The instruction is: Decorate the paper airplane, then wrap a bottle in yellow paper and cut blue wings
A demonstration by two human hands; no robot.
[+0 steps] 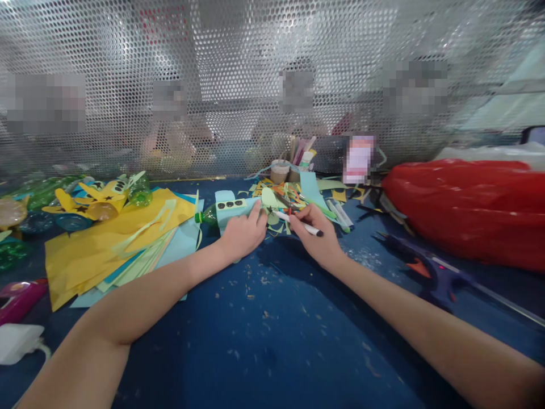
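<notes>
Several yellow paper sheets [97, 244] L of blue-wrapped green plastic bottle [224, 217] lying on side; L hand [244, 234] atop btl, can't tell if gripping; R hand [318, 236] R of btl, grasping white marker [310, 229]; glue gun [443, 275] farther R of btl

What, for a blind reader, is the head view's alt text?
A person's right hand points a white marker toward a star on pale green paper; the left hand rests on a paper-wrapped green bottle. Coloured sheets lie at left, a red bundle at right.
</notes>
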